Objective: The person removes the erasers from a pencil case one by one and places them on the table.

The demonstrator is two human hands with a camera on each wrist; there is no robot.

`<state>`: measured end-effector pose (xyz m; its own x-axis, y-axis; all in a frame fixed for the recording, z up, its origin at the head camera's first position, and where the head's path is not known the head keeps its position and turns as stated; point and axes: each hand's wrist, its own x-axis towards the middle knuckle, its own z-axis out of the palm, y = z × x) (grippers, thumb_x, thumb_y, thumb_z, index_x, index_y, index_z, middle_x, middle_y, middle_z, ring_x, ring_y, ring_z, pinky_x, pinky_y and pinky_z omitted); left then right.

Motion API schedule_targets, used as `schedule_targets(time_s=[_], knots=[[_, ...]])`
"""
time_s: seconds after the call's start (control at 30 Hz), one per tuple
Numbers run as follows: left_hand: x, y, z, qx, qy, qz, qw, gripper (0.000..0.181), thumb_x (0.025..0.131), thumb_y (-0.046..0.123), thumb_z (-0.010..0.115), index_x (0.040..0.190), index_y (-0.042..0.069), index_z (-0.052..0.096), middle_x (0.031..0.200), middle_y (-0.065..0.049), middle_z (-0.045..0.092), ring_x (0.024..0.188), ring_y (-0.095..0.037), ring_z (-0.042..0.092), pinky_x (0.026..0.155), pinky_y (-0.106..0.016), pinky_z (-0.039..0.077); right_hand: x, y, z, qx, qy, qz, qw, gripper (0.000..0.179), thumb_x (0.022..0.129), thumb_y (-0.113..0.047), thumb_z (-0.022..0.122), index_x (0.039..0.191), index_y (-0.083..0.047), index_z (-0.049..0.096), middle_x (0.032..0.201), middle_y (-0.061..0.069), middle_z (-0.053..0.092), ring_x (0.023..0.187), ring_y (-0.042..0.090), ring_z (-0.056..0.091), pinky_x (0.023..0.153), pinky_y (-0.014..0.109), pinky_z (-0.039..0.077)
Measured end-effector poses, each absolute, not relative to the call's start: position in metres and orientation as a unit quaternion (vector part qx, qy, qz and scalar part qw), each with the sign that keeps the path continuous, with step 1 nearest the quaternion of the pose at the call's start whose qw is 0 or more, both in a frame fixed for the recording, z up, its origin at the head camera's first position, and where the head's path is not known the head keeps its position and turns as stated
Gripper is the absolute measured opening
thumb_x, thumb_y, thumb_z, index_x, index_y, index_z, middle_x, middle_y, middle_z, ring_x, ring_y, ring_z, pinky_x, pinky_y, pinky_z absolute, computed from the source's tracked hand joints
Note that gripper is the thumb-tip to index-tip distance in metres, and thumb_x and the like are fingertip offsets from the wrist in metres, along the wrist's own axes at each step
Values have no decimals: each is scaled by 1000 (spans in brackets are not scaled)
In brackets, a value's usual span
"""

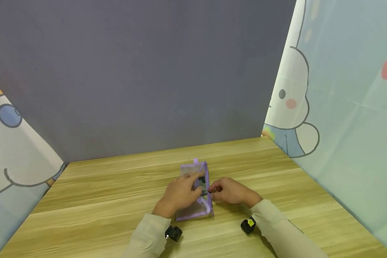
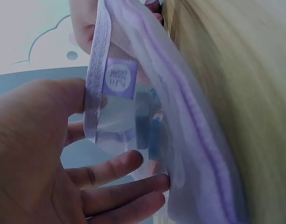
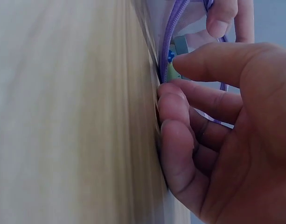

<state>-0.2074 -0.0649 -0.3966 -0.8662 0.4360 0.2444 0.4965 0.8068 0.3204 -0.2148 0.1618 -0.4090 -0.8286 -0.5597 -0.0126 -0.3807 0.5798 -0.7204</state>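
A translucent mesh zipper pouch (image 1: 189, 212) with lavender trim lies on the wooden table, its mouth spread apart on the right side. My left hand (image 1: 179, 192) reaches over it, thumb and a finger pinching the trim; in the left wrist view the other fingers lie along the mesh. My right hand (image 1: 229, 190) grips the pouch's zipper edge (image 3: 169, 42) between thumb and index finger, the remaining fingers curled low beside the tabletop. Small dark and grey items (image 1: 201, 183) show inside the opening. Through the mesh, a blue piece (image 2: 154, 140) appears near a purple label (image 2: 119, 78).
The light wooden table (image 1: 109, 186) runs back to a dark grey panel (image 1: 148, 79). Cartoon-printed curtains (image 1: 342, 107) hang at both sides. A black wrist camera (image 1: 173, 233) sits at the left cuff, another (image 1: 248, 225) at the right.
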Motion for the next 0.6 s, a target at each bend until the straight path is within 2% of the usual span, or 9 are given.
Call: schedule_targets(time_s=[0.17,0.3,0.4,0.47,0.6], knots=[[-208,-70,-396,-241,-944,-221,44,52,94,42,62,145,36,53,121,-7,58,79,-21,57,67,-41,48,-214,163,-408,-267,878,-378,122,24,93,-13,70,113,-1,74,84,-3,69,68,11,58,60,26,49],[-209,-75,-395,-241,-942,-232,31,55,94,43,64,146,28,54,131,-7,55,96,-27,62,80,-46,51,-214,163,-408,-263,879,-379,121,22,93,-12,69,112,-2,74,87,-2,70,69,11,58,60,27,49],[-210,-78,-394,-246,-941,-232,29,58,93,42,66,144,18,55,138,-10,55,111,-32,61,90,-50,50,-214,163,-408,-259,880,-380,120,22,92,-11,68,111,-3,75,91,-1,71,70,12,58,61,28,50],[-210,-79,-393,-248,-940,-232,25,59,92,42,68,143,14,56,138,-11,56,111,-30,61,91,-48,50,-214,163,-408,-258,879,-382,119,21,92,-11,68,111,-3,75,95,0,72,72,12,59,62,28,50],[-210,-80,-393,-252,-940,-227,22,62,88,40,73,140,9,58,131,-10,59,96,-23,60,80,-42,51,-212,162,-408,-255,878,-385,123,22,92,-11,68,111,-4,75,96,0,72,71,11,59,61,27,50]])
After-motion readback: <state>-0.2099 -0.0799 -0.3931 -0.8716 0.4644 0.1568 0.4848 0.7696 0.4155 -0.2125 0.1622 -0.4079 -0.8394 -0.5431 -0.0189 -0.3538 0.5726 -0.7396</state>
